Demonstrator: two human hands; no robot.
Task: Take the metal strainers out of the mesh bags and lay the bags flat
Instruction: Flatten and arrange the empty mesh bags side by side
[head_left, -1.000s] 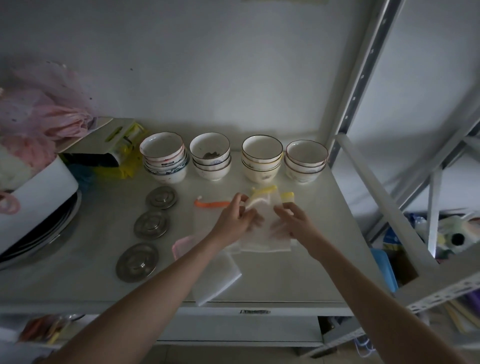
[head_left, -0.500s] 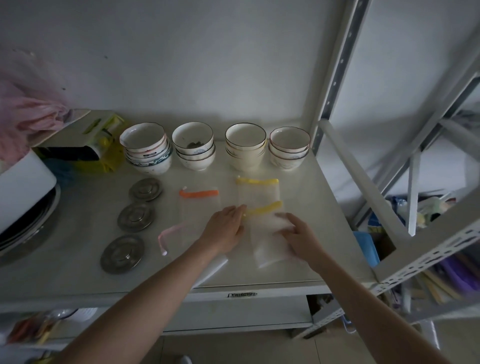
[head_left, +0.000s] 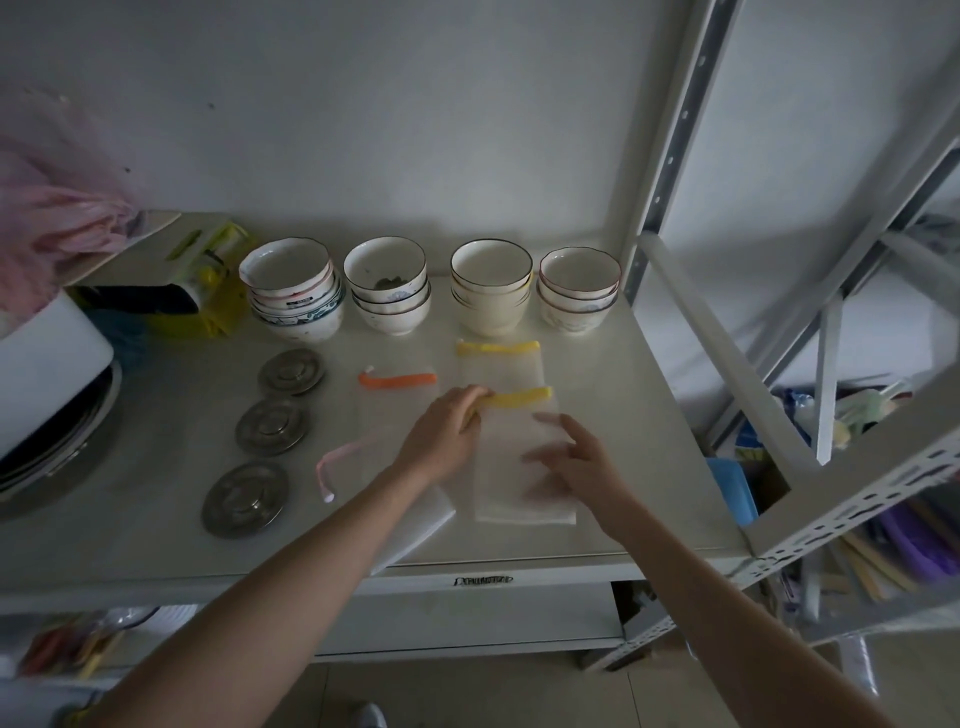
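Note:
Three round metal strainers (head_left: 291, 371) (head_left: 270, 427) (head_left: 245, 499) lie in a column on the left of the white shelf top (head_left: 156, 519). Several white mesh bags lie flat: one with an orange band (head_left: 397, 381), one with a yellow band at the back (head_left: 500, 364), one with a pink band (head_left: 343, 457) partly under my left arm, and a nearer yellow-banded bag (head_left: 519, 499). My left hand (head_left: 441, 436) rests on that bag's yellow band end, fingers bent. My right hand (head_left: 576, 462) is flat on its mesh, fingers spread and blurred.
Four stacks of bowls (head_left: 291, 291) (head_left: 388, 291) (head_left: 491, 291) (head_left: 579, 288) line the back. A white appliance (head_left: 47, 364) and pink plastic bag (head_left: 57, 208) sit at the left. A grey metal rack frame (head_left: 779, 389) stands right, with clutter behind it.
A second ago both hands held the yellow-banded bag up over the shelf. It now lies flat in front of the other yellow bag, and both hands press on it.

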